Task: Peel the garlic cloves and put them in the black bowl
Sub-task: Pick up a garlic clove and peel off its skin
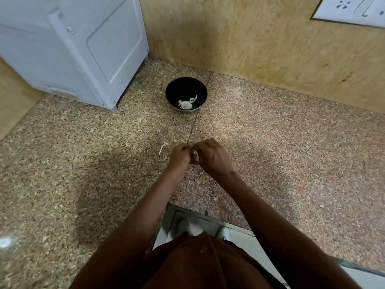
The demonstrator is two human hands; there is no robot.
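Glossy black bowl (186, 88) on polished speckled granite counter (270, 142); smooth white plastic appliance (83, 49).

The black bowl (186, 94) stands upright far back on the speckled surface (270, 142), holding a few pale peeled garlic pieces (186, 104), while a garlic clove (194, 156), mostly hidden, sits between the curled fingers of both hands.

Dim indoor light, soft shadows, edges warped
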